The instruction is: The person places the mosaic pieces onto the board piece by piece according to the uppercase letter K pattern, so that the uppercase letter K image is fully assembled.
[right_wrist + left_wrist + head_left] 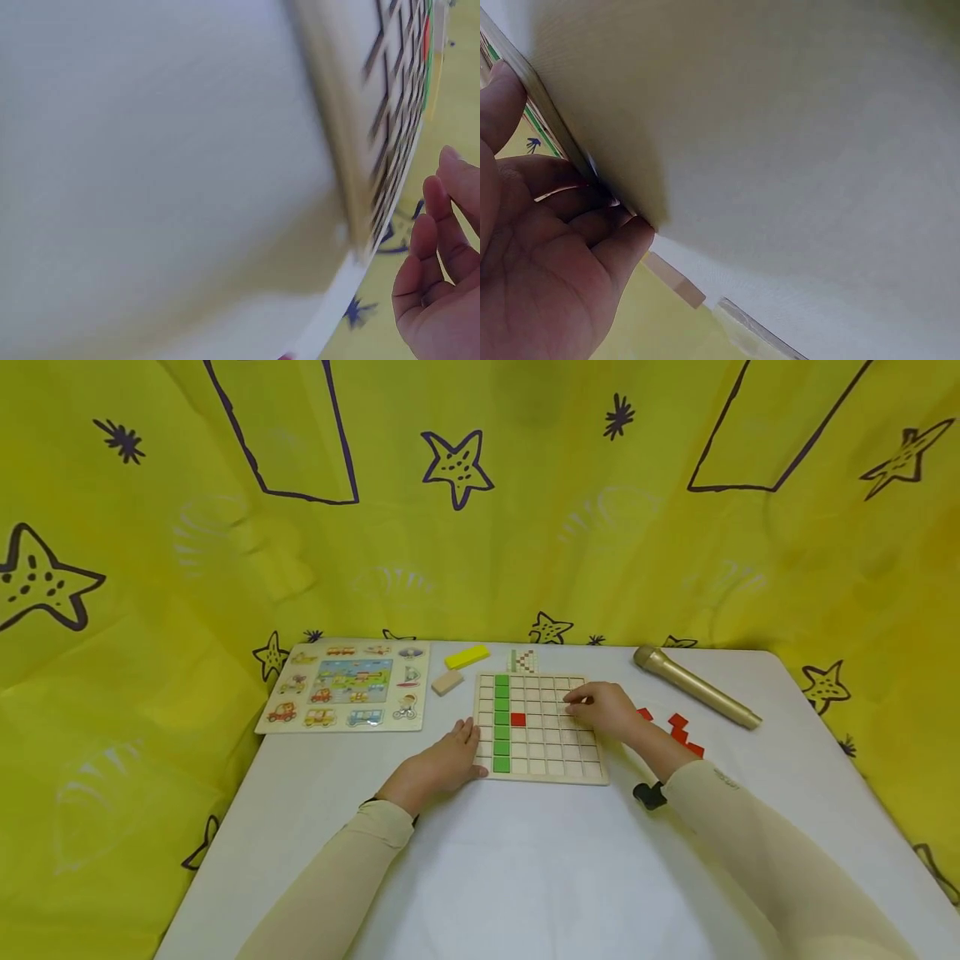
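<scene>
Left hand, in a beige sleeve, flat against the left edge of the square wooden grid board, fingers fairly straight along its rim and closed round nothing, thumb at the near left corner. Right hand resting palm down over the right half of the same board, fingertips bent down toward the cells of an upper row; impossible to tell whether a piece sits under them, and in the right wrist view only loosely curved fingers beside the board's edge, holding nothing visible. On the board, a column of green square tiles running top to bottom near its left side, and a single red square tile just right of that column, about mid-height. Right of the board, loose red square tiles scattered on the white table, partly behind the right wrist. Farther right and behind, a gold microphone lying at a slant. Behind the board, touching its far edge, a small pattern card; left of that, a yellow rectangular block and a plain wooden block. Well left of the board, a wooden vehicle picture puzzle. Behind everything, a yellow cloth with dark stars.
</scene>
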Available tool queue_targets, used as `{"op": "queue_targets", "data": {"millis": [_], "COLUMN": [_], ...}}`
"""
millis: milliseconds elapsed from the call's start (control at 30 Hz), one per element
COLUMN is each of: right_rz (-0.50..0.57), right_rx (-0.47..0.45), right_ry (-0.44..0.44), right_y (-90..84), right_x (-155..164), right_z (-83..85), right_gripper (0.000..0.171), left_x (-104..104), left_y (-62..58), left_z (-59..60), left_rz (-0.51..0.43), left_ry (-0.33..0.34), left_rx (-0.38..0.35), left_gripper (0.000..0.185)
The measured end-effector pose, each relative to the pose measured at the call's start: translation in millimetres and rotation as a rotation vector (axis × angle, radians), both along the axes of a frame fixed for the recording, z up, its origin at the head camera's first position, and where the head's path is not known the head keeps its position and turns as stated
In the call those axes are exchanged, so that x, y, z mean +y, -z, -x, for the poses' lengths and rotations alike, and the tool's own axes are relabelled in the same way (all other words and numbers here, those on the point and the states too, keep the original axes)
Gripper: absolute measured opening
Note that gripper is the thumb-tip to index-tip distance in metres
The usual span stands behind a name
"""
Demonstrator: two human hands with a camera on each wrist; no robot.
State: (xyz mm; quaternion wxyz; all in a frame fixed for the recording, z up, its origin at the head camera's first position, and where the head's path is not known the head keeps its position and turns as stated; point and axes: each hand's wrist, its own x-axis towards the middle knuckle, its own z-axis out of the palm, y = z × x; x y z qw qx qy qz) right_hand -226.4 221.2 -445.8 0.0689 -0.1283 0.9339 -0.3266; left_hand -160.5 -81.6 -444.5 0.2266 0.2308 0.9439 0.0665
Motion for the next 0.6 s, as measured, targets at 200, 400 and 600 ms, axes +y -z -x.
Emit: {"op": "queue_targets", "data": {"millis": [200,400,600], "right_rz": [0.004,-0.034,-0.058], "right_rx": [0.046,0.083,0.069], "right_ry": [0.039,0.072,0.084], "right_y": [2.6,7.8,9.3], "right_x": [28,56,79], "right_z": [-7.7,-9.4,-13.2], "right_gripper": [0.024,0.024,0.024], "left_x": [1,0,-1], "left_y": [-1.3,1.0,2.5], "left_z": [-0.6,0.0,1.1], "left_rz": [-0.016,-0.014,-0.015], "left_ry": [-0.011,-0.012,-0.018], "left_rx": [-0.016,-0.017,-0.019], "left_gripper": [0.082,0.082,0.083]}}
